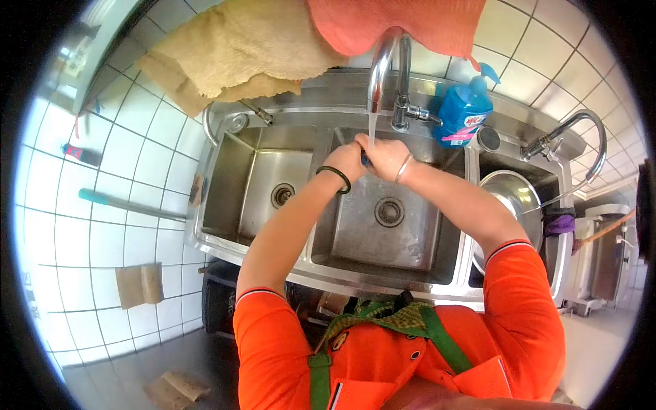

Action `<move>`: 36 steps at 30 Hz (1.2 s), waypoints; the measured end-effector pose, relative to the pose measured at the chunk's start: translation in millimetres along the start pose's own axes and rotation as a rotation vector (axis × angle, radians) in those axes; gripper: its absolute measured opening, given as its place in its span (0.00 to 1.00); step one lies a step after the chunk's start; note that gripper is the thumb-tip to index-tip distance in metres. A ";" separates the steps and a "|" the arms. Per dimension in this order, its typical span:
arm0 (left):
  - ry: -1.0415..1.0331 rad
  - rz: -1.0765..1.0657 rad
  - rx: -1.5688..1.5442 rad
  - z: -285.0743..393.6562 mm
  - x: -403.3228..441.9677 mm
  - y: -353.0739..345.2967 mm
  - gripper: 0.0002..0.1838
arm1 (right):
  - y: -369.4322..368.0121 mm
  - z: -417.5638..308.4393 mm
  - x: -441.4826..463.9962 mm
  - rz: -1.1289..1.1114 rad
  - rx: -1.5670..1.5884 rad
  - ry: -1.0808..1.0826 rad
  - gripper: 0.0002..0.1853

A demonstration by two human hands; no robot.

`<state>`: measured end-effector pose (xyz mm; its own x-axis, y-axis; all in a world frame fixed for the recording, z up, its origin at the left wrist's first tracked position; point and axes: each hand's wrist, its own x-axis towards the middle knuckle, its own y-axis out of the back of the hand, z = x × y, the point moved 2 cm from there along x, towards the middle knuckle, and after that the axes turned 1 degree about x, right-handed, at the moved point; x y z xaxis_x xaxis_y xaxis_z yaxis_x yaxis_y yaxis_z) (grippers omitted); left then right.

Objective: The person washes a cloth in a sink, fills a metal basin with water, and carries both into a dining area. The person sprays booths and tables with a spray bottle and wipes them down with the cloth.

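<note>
Under the running tap (380, 75), my left hand (347, 161) and my right hand (387, 158) are pressed together above the middle sink basin (383, 236). Water (372, 126) falls onto them. A small dark blue thing (365, 160) shows between the hands, mostly hidden by the fingers; its kind cannot be made out. Both hands are closed around it. A dark bracelet (335, 176) circles my left wrist, and a silver bangle (404, 167) is on my right. To the right of the tap stands a blue pump bottle (463, 113).
The left basin (273, 167) has a drain. A metal bowl (509, 191) sits in the right basin, near a second tap (594, 126). Brown cloth (246, 51) and red cloth (403, 24) hang behind the sink. A teal-handled stick (130, 205) leans at left.
</note>
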<state>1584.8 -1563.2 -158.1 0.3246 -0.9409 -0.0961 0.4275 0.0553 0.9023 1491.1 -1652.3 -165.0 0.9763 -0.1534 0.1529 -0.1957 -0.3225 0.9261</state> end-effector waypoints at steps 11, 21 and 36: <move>-0.378 0.275 0.071 14.8 -66.0 -5.7 0.30 | 0.7 6.8 -40.5 -0.170 1.502 -0.686 0.36; -0.774 0.708 0.512 70.0 -83.2 35.8 0.16 | 63.3 -53.1 -67.9 -0.751 1.503 -0.244 0.09; 0.176 0.015 0.254 92.3 -81.4 -8.1 0.19 | 63.9 -55.5 -81.0 -0.270 -0.100 -0.025 0.22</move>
<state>1477.0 -1517.8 -118.8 0.4795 -0.8673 -0.1336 0.2040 -0.0379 0.9782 1404.7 -1608.7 -99.1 0.9889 -0.0981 -0.1114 0.0825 -0.2611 0.9618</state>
